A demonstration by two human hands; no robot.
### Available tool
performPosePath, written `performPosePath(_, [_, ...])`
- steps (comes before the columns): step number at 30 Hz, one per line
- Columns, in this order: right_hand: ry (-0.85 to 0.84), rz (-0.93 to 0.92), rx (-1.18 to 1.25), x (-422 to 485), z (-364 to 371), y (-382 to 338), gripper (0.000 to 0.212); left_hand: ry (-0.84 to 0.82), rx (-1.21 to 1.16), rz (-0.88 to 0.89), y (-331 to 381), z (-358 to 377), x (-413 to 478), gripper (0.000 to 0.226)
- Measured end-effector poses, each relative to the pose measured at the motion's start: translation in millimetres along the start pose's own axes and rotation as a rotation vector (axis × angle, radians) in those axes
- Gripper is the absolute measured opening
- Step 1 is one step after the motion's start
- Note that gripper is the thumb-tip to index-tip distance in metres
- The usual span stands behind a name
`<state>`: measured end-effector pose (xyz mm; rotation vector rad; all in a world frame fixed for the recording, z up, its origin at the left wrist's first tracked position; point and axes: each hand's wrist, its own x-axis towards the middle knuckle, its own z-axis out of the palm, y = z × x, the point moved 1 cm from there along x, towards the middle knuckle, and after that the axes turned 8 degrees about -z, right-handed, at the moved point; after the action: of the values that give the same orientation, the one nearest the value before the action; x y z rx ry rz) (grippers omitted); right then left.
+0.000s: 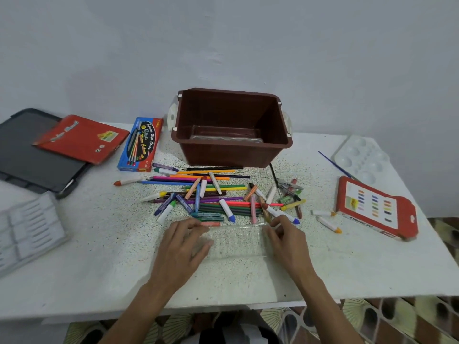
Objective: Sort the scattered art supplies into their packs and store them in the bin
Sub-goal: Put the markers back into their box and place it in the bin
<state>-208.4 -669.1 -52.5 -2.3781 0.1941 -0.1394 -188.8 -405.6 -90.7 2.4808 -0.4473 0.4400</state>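
Observation:
A heap of coloured pencils, pens and crayons [218, 194] lies scattered mid-table in front of the brown bin [232, 155], which holds a clear tray at its bottom. A clear plastic tray [236, 240] lies flat near the front edge, between my hands. My left hand [185, 240] rests on the tray's left end with fingers spread. My right hand [285, 234] pinches the tray's right end with curled fingers. A blue water-colour box [140, 144], a red pack [83, 137] and a red oil-pastel pack [375, 208] lie around the heap.
A dark grey lid [22, 155] sits at the far left under the red pack. A white ribbed tray [27, 229] lies at the left edge. A white paint palette [360, 157] and a blue-handled brush [335, 166] are at the back right. Two loose crayons [325, 218] lie beside the pastel pack.

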Motion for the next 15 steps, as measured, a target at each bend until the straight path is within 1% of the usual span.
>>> performPosePath(2, [0.01, -0.03, -0.042, 2, -1, 1, 0.015, -0.038, 0.022, 0.054, 0, 0, -2, 0.051])
performPosePath(5, [0.089, -0.098, -0.141, 8, -6, 2, 0.006, -0.082, 0.039, 0.102, 0, 1, -4, 0.065])
performPosePath(7, [0.115, -0.165, -0.231, 14, -10, 2, 0.016, -0.1, 0.047, 0.124, -1, 2, -4, 0.067])
performPosePath(9, [0.093, -0.201, -0.314, 20, -13, 2, 0.023, -0.114, 0.056, 0.14, -1, 3, -4, 0.066])
performPosePath(12, [0.045, -0.212, -0.415, 28, -13, 3, 0.024, -0.132, 0.054, 0.141, -1, 3, -4, 0.063])
performPosePath(15, [0.05, -0.235, -0.45, 31, -13, 5, 0.02, -0.143, 0.053, 0.139, -1, 3, -4, 0.063])
